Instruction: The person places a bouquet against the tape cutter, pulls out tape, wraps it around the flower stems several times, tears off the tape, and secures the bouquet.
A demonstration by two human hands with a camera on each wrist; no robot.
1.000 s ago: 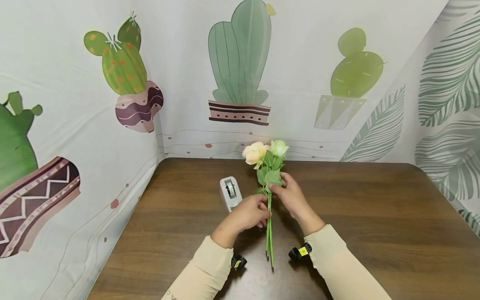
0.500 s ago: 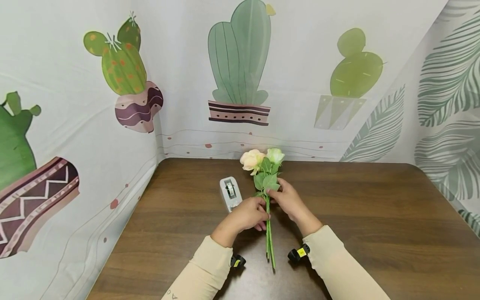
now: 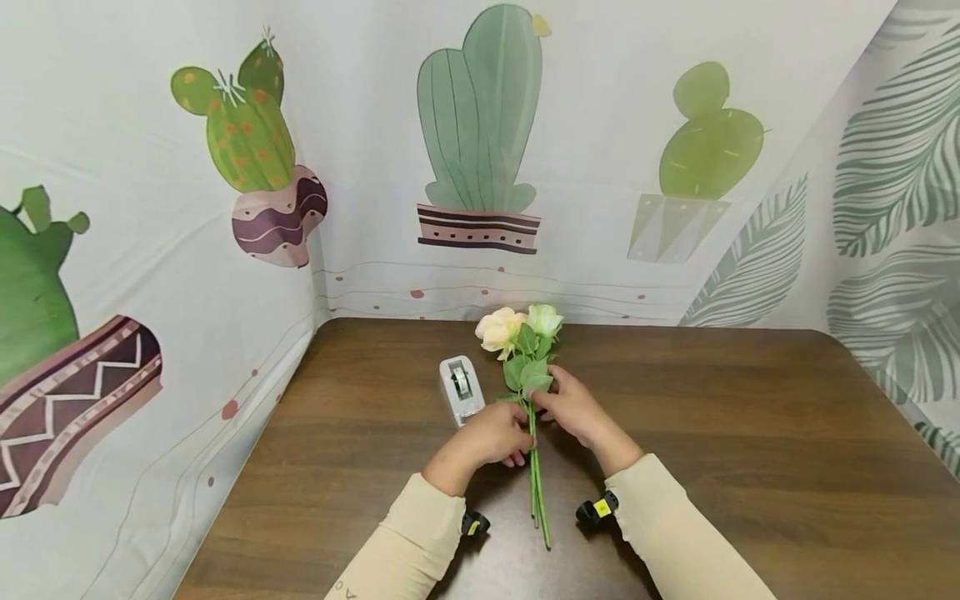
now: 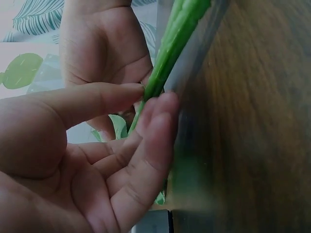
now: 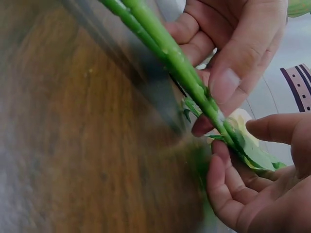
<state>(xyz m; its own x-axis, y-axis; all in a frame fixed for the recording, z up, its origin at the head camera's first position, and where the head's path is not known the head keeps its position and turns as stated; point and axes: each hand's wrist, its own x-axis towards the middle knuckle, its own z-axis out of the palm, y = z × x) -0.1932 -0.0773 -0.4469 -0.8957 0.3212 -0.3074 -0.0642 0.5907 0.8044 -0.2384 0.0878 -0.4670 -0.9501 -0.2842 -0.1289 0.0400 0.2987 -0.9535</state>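
Observation:
Two roses, a pale peach rose and a pale green rose, lie side by side with their blooms toward the back of the table. My left hand pinches the green stems between thumb and fingertips, as the left wrist view shows closely. Just above it, my right hand holds the stems below the leaves, its fingers curled behind them and its thumb over the front. The bare stem ends point toward me. Left of the flowers stands a white tape dispenser.
The brown wooden table fills the lower part of the head view. A white cloth backdrop printed with cacti and leaves hangs behind and at the left. Small black wrist cameras sit at both beige cuffs.
The roses have come down toward me and slightly left, the right hand moving along with them. The left hand stays nearly in place on the stems. The tape dispenser has not moved.

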